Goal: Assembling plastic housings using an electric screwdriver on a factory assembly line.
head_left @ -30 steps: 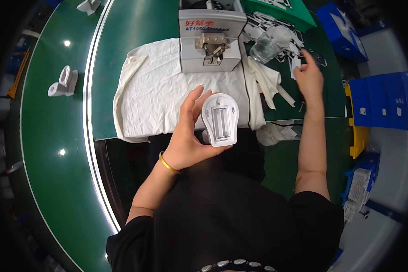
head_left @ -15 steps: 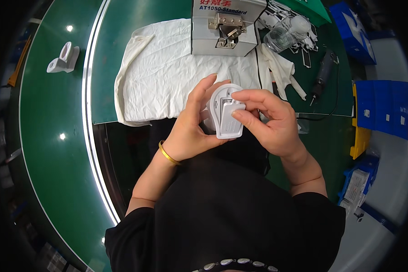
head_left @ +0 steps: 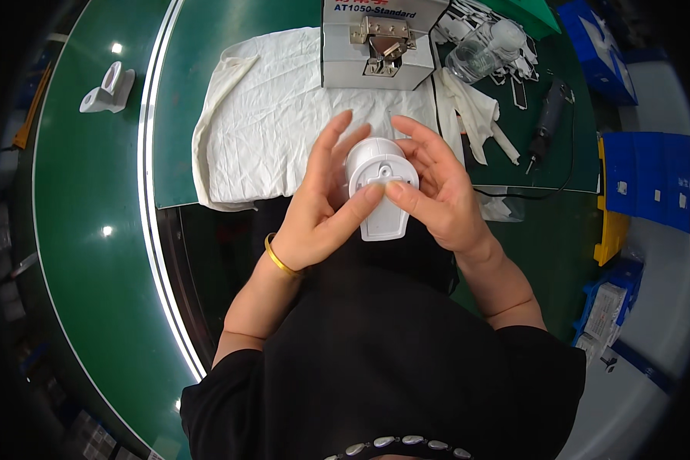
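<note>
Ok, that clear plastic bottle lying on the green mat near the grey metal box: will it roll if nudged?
Probably. The clear plastic bottle lies on its side and looks round, so a sideways nudge would likely roll it. It looks nearly empty, so probably light. The white cloth gloves beside it might stop it.

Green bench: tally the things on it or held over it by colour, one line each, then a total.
White: 4 – plastic housing in both hands, cloth, gloves, small part on the belt
Grey: 1 – metal box machine
Clear: 1 – bottle
Dark: 1 – electric screwdriver
Total: 7
</note>
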The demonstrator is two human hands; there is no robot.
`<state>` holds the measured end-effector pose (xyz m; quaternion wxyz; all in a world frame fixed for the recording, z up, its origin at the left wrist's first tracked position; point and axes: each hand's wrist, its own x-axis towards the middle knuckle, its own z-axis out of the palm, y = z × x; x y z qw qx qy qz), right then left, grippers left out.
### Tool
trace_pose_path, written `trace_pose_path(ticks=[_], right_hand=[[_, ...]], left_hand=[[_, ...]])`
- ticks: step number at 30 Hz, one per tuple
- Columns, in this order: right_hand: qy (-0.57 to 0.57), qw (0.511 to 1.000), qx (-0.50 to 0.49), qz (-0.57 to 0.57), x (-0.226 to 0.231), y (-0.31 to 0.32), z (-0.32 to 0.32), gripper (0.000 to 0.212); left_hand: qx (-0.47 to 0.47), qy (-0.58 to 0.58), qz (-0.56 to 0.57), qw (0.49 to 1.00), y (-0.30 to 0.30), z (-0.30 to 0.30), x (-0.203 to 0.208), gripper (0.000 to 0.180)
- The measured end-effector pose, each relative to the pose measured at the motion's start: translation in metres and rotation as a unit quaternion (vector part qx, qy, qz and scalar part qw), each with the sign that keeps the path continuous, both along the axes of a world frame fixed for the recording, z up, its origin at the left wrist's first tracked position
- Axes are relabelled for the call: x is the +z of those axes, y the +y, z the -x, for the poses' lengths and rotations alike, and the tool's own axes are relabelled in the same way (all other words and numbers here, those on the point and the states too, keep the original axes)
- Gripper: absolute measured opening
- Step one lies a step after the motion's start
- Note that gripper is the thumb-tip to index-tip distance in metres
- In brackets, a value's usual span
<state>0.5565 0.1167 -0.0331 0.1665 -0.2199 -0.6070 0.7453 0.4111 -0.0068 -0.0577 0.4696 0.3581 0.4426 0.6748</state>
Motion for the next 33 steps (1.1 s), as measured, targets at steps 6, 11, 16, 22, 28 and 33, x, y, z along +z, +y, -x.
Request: trace_pose_path(ticks=[6,11,16,22,28,33], right_hand=[[0.021,0.999,-0.018,-0.034,-0.001,-0.008,0.000,0.070],[0.011,1.000,-0.016,0.018,-0.001,0.003,-0.002,0.071],[-0.065,0.992,0.003,-0.106,-0.005,0.034,-0.019,0.048],[-0.422,0.593,-0.412,-0.548,-0.013,0.211,-0.104,0.067],[-0.469,0.686,-0.418,-0.367,-0.046,0.266,-0.135,0.075],[0.044,0.953,-0.288,0.078,-0.039,0.240,-0.148,0.055]], left_hand=[[-0.005,0.028,-0.014,0.999,0.001,-0.003,-0.001,0.072],[0.004,-0.005,-0.067,0.998,0.001,-0.007,-0.005,0.097],[0.032,0.316,-0.079,0.945,0.005,-0.006,-0.024,0.114],[0.126,0.406,-0.058,0.903,0.005,-0.007,-0.022,0.105],[0.136,0.429,-0.057,0.891,0.012,-0.009,-0.044,0.093],[0.136,0.472,-0.053,0.870,0.012,-0.005,-0.047,0.082]])
